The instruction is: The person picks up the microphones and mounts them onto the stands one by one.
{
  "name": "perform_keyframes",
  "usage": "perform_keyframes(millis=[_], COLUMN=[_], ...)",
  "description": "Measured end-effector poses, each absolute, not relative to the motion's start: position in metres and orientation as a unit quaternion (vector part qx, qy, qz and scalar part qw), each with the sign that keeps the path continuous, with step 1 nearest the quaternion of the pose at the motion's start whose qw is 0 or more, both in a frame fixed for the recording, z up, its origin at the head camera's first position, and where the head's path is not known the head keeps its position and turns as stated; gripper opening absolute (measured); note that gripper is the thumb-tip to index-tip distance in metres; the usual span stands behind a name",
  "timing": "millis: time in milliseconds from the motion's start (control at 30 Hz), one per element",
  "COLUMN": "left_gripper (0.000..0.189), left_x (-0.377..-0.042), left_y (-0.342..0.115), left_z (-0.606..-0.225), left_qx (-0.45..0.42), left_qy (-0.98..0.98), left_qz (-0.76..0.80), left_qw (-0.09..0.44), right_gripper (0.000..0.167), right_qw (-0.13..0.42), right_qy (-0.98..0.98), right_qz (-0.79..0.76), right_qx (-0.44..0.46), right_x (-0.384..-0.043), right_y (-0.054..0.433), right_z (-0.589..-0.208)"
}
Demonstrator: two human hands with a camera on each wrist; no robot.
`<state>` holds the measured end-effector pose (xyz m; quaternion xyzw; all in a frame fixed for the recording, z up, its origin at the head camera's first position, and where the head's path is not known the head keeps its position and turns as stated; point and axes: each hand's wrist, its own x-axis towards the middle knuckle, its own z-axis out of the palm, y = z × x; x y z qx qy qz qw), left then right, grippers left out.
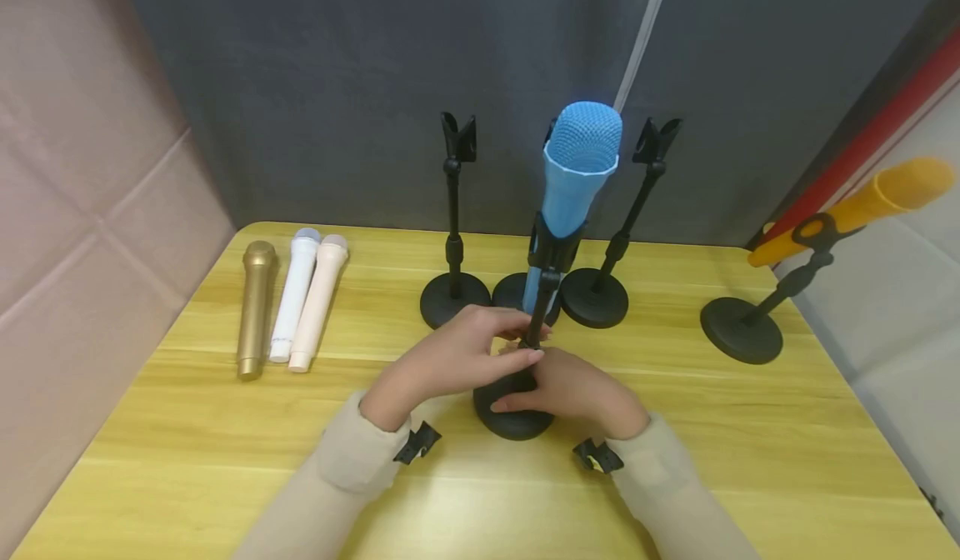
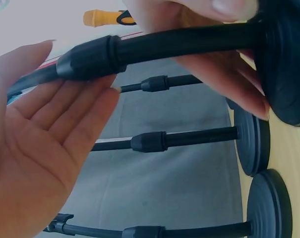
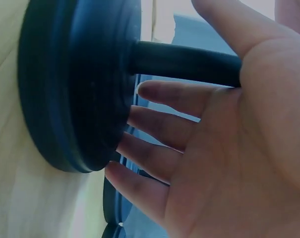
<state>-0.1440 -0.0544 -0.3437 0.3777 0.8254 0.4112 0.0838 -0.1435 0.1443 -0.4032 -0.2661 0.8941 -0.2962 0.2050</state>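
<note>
A black desktop microphone stand [image 1: 514,414] stands upright in front of me, with a light blue microphone [image 1: 573,193] tilted in its clip. My left hand [image 1: 457,353] is at the pole from the left. In the left wrist view its fingers extend behind the pole's collar [image 2: 92,57], the thumb apart from them. Low beside the base is my right hand [image 1: 581,387]. Its fingers in the right wrist view reach loosely extended past the pole [image 3: 184,62] toward the round base [image 3: 85,94], not wrapped round either.
Behind are more black stands, including a left one [image 1: 453,289] and a right one [image 1: 596,297]. An orange microphone [image 1: 862,210] sits in a stand at far right. Gold [image 1: 257,310], white [image 1: 294,297] and pale pink [image 1: 318,302] microphones lie at left. A grey curtain hangs behind.
</note>
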Motion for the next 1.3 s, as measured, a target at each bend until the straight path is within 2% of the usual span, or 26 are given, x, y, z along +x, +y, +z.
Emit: perform_keyframes(millis=[233,400,1300], left_gripper=[0.027,0.027,0.02], left_x=[-0.147,-0.148,-0.149], left_y=[-0.048,-0.047,-0.048], left_z=[-0.354,-0.357,-0.36], left_qx=[0.377,0.377,0.366], left_qy=[0.816,0.813,0.808], left_qz=[0.423,0.429,0.45], left_qw=[0.111,0.111,0.098], right_gripper=[0.094,0.109,0.113], right_qw=[0.199,0.208,0.223], right_qy=[0.909,0.921,0.919], right_qz=[-0.25,-0.212,-0.227], right_qx=[-0.267,-0.253,-0.232], right_x=[-0.142,-0.141,-0.14], right_y=[0.146,0.146,0.146], right_z=[-0.408,-0.408,-0.411])
